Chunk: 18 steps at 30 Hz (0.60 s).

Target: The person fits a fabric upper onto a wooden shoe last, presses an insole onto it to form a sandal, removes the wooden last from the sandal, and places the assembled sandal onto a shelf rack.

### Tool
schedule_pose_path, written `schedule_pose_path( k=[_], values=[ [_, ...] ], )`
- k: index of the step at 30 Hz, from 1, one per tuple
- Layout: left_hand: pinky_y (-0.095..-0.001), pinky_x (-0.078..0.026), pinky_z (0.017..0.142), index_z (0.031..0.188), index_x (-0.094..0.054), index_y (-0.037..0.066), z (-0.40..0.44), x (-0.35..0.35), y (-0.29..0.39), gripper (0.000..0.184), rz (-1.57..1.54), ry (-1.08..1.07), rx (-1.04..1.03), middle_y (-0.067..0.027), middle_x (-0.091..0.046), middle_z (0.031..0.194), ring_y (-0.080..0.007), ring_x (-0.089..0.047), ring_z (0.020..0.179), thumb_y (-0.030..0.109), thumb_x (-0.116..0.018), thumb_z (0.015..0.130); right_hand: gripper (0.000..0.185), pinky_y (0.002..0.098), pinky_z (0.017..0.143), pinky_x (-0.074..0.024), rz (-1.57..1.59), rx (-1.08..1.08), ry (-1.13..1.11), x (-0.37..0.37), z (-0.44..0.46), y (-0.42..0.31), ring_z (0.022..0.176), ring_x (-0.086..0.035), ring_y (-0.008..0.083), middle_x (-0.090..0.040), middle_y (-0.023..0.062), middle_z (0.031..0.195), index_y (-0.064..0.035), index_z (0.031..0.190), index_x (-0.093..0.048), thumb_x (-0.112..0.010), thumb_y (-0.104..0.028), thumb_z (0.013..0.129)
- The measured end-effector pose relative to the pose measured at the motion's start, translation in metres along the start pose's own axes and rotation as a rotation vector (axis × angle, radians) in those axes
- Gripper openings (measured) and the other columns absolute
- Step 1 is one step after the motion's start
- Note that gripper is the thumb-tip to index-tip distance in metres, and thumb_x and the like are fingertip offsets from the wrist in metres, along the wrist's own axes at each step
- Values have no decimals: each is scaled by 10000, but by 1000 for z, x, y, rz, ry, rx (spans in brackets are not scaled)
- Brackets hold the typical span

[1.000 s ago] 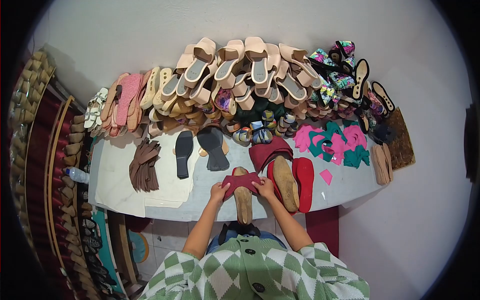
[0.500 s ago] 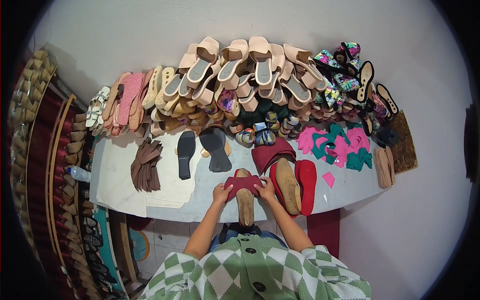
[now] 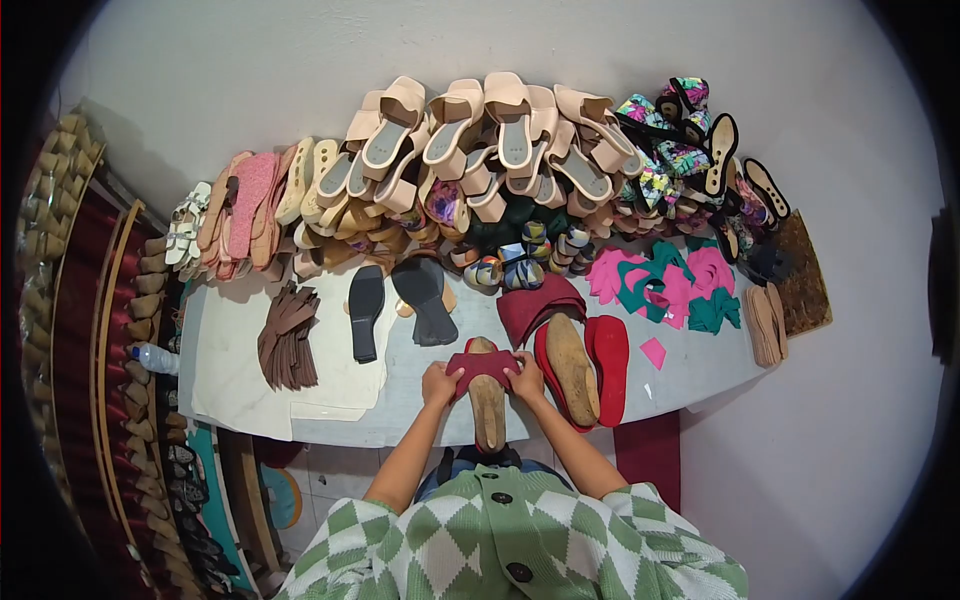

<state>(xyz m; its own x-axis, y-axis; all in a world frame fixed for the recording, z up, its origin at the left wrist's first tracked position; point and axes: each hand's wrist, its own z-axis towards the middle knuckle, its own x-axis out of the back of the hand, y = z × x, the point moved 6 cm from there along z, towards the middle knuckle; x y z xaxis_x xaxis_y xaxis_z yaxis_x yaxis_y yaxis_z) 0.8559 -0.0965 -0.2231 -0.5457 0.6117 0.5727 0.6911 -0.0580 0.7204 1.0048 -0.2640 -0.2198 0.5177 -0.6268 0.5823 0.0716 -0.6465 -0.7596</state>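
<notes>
A dark red shoe upper [image 3: 481, 367] lies across a worn, tan shoe last [image 3: 488, 412] at the table's front edge. My left hand [image 3: 440, 383] pinches the upper's left end, and my right hand [image 3: 526, 378] grips its right end. A bit of red sole shows at the last's far tip. Just right of my right hand, another shoe last [image 3: 573, 372] rests on a red sole, with a second red sole [image 3: 607, 370] beside it. Behind them sits a folded stack of dark red uppers [image 3: 541, 307].
Finished beige heeled sandals [image 3: 515, 125] are piled along the wall. Brown strips [image 3: 289, 337], black soles [image 3: 367, 312] and pink and green cut pieces [image 3: 668, 285] lie on the table [image 3: 420, 400]. Shelves of lasts [image 3: 147, 300] stand at the left, near a plastic bottle [image 3: 155, 358].
The whole view has shifted slightly, moving the table's things a little to the left. Both hands still hold the upper over the last in nearly the same pose.
</notes>
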Motion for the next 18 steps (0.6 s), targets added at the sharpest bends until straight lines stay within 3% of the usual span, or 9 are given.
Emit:
schedule_pose_path(
  k=[2,5,8,11,17,18],
  values=[
    [-360,-480,730,944,-575,31,-5,8,15,366,33,76,-102,-120,-657,830,-269,-627,790,209,-746,674,432,321,796,-455,-16,-5,-17,2,0,-3,907,-594,216,-599,109,1014,-64,1068,-527,-717,-82,681],
    [-374,-472,750,994,-538,48,4,1,9,445,90,43,-124,-105,-650,878,-283,-609,842,184,-769,639,442,318,777,-461,202,106,-29,-13,9,16,854,-598,207,-606,109,981,-68,1070,-521,-720,-83,675],
    [-374,-463,757,1001,-538,60,-1,11,23,437,143,47,-154,-88,-623,946,-290,-572,904,129,-757,629,398,309,736,-465,143,110,-10,-7,7,13,778,-591,185,-611,100,929,-68,1029,-544,-720,-80,672],
    [-368,-446,778,1020,-526,66,-2,13,48,472,258,90,-419,-82,-577,1019,-288,-526,960,74,-746,603,314,295,693,-460,20,253,34,-6,8,5,721,-573,163,-614,77,852,-64,945,-582,-724,-73,664],
    [-376,-440,784,1111,-495,83,-1,5,108,646,555,65,-904,-90,-547,1057,-286,-513,980,11,-752,523,248,292,669,-449,108,161,-15,-2,9,3,716,-568,161,-613,55,771,-66,855,-614,-741,-86,643],
    [-377,-442,796,1140,-477,91,4,1,111,705,587,-42,-893,-88,-544,1075,-291,-507,997,-1,-756,499,251,303,693,-453,98,149,-36,-2,9,3,752,-578,184,-618,70,796,-65,859,-611,-740,-87,643]
  ],
)
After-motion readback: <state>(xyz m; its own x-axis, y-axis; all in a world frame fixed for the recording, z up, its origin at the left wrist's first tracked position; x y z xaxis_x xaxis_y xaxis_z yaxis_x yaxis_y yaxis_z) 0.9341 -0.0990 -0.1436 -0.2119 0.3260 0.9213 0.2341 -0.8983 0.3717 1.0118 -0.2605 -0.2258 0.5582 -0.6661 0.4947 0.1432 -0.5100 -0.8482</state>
